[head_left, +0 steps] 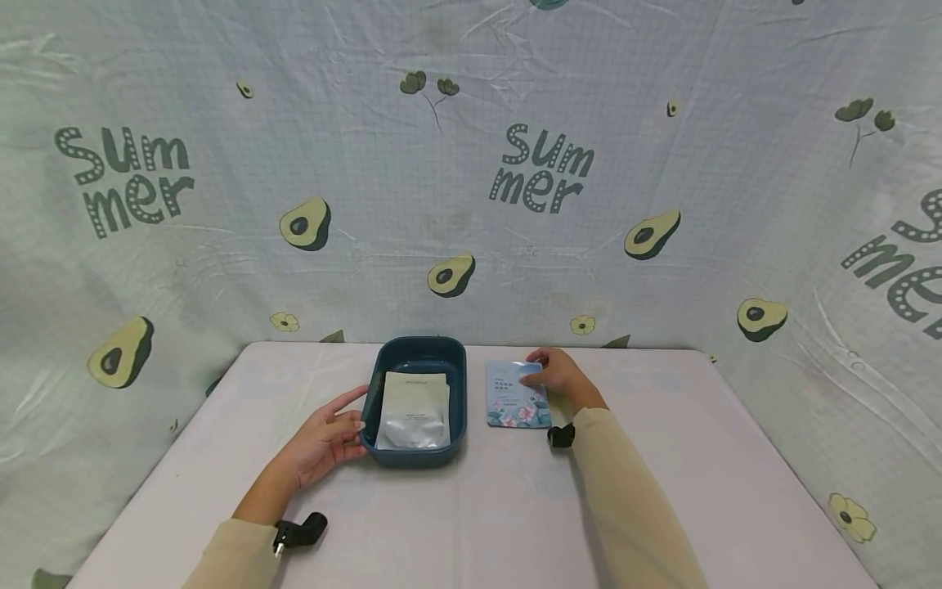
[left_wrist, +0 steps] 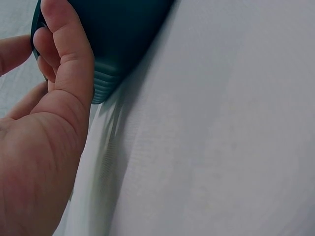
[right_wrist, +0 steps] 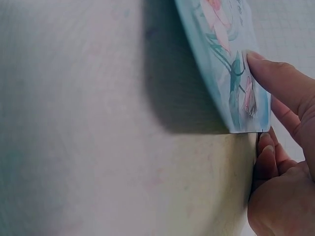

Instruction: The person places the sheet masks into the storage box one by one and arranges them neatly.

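Observation:
A dark blue rectangular bin [head_left: 457, 409] stands near the table's back edge. Inside lie flat pale cream-and-silver sachets [head_left: 414, 401], stacked so that I cannot tell how many. My left hand [head_left: 327, 442] touches the bin's left side, fingers loosely extended along the rim; the left wrist view shows the fingertips against the teal wall [left_wrist: 113, 44]. To the right of the bin, my right hand [head_left: 562, 376] pinches the right edge of a flat light blue sachet [head_left: 515, 401] printed with pink flowers. Its thumb [right_wrist: 275, 73] lies on the printed face, and a shadow falls beneath the sachet.
A white cloth covers the table [head_left: 508, 523]. Behind and at both sides hangs a pale curtain [head_left: 368, 164] with avocado and "summer" prints. Each wrist wears a small black camera, the left one [head_left: 302, 532] just above the tabletop.

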Action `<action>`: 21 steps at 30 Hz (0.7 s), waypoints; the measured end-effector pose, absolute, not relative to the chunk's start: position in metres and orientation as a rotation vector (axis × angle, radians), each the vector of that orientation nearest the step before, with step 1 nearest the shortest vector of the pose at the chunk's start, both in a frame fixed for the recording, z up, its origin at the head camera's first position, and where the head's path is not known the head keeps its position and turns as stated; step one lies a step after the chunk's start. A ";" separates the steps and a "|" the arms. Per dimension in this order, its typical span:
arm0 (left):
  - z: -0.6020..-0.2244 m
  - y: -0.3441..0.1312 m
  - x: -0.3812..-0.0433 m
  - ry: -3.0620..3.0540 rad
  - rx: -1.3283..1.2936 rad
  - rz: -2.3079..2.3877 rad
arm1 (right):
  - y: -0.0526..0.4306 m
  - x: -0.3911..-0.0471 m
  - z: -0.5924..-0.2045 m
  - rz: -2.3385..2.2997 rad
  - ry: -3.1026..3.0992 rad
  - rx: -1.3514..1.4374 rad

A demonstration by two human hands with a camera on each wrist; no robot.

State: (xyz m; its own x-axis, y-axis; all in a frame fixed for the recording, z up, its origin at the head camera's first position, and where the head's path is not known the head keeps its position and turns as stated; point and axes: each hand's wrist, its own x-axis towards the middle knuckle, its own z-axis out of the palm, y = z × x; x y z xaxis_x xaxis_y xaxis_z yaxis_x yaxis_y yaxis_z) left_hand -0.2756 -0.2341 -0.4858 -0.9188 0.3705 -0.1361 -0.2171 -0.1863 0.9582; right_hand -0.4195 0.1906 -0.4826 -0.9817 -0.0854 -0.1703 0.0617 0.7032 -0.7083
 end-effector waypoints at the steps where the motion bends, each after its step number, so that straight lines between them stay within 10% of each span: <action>1: -0.486 -0.234 -0.276 1.709 0.178 2.155 | 0.191 -0.420 -0.483 -1.146 2.719 -0.018; 21: -0.486 -0.234 -0.277 1.712 0.168 2.157 | 0.191 -0.424 -0.487 -1.136 2.723 -0.021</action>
State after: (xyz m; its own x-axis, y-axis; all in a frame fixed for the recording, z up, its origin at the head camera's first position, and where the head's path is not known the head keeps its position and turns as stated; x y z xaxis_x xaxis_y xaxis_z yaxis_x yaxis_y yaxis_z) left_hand -0.2765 -0.2336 -0.4859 -0.9205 0.3649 -0.1400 -0.2191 -0.1853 0.9579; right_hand -0.4237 0.1911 -0.4866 -0.9817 -0.0862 -0.1697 0.0600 0.7059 -0.7057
